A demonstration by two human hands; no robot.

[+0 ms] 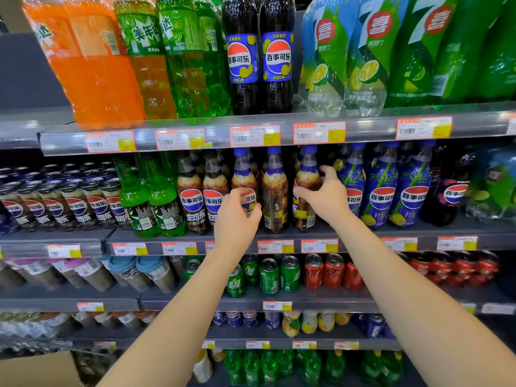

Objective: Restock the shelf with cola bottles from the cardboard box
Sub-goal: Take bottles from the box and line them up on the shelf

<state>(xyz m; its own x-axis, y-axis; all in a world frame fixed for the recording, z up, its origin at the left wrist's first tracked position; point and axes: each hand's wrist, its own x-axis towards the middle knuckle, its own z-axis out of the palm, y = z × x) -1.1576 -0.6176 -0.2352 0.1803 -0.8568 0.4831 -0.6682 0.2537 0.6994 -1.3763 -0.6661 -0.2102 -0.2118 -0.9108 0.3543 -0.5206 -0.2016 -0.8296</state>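
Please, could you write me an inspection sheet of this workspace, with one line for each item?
Surface: middle shelf, row of drinks, price tags on its edge.
Job's things: left cola bottle and right cola bottle upright on the shelf; cardboard box corner at bottom left.
Clutter: nothing seen.
Grippers: left hand grips the left cola bottle; right hand grips the right cola bottle.
Cables: nothing seen.
Surroundings: soda bottles above, cans below.

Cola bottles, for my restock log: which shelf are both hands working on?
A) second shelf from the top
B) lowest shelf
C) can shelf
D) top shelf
A: the left hand grips one cola bottle and the right hand grips another, both standing on the second shelf.
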